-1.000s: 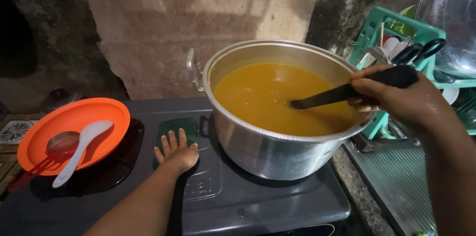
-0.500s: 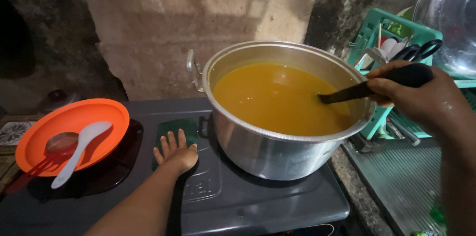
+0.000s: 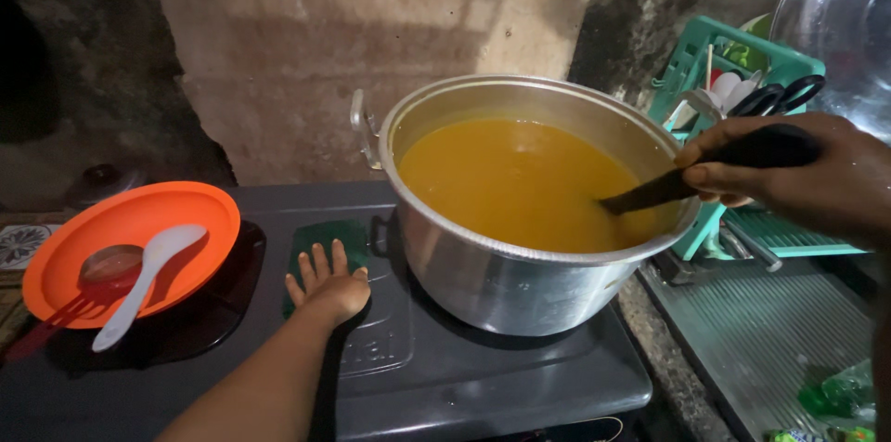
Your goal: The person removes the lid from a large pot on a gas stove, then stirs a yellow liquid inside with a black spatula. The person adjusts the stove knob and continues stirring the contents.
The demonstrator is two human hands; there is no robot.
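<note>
A large metal pot (image 3: 483, 284) full of orange-yellow soup (image 3: 520, 182) stands on the right burner of a dark stove (image 3: 436, 377). My right hand (image 3: 807, 177) grips the black handle of a ladle (image 3: 682, 180) whose end dips into the soup at the pot's right side. My left hand (image 3: 325, 284) rests flat on the stove top, fingers spread, just left of the pot, holding nothing.
An orange plate (image 3: 130, 247) with a white spoon (image 3: 148, 279) and a red utensil sits on the left burner. A teal dish rack (image 3: 733, 98) with scissors and cutlery stands right of the pot, with a big metal bowl (image 3: 835, 15) above it. A ribbed metal draining surface (image 3: 770, 349) lies at lower right.
My right hand has pulled the ladle from the middle of the soup toward the pot's right rim. The left hand has stayed flat on the stove.
</note>
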